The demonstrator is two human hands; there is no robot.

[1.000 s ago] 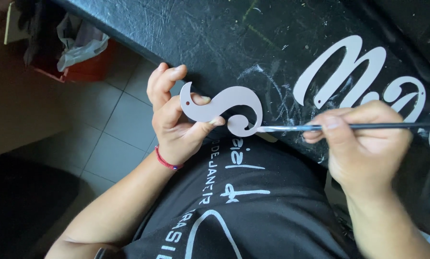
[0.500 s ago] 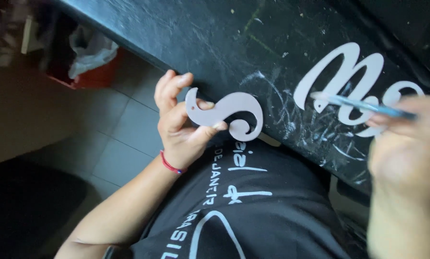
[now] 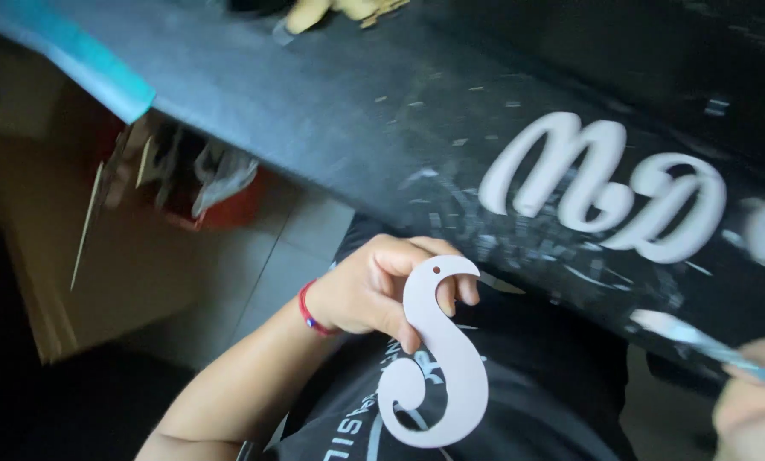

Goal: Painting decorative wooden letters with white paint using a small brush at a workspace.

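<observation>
My left hand [image 3: 374, 286], with a red band at the wrist, holds a pale S-shaped cut-out letter [image 3: 440, 358] by its top, and the letter hangs over my black printed shirt [image 3: 519, 401]. My right hand [image 3: 753, 405] sits at the lower right corner, blurred, gripping a thin paintbrush [image 3: 685, 335] whose white-tipped end points up and left. On the black worktable [image 3: 331, 119] lies a row of white cursive cut-out letters [image 3: 604, 183].
The worktable is streaked with white paint marks and has a blue edge [image 3: 75, 55] at the upper left. Under it stand a red bin [image 3: 220, 209] with plastic bags and a brown cardboard box [image 3: 66, 256] on the tiled floor [image 3: 288, 256].
The view has swung and blurred. My left hand has turned the S letter from lying sideways to hanging upright. My right hand with the brush has dropped to the lower right, away from the letter.
</observation>
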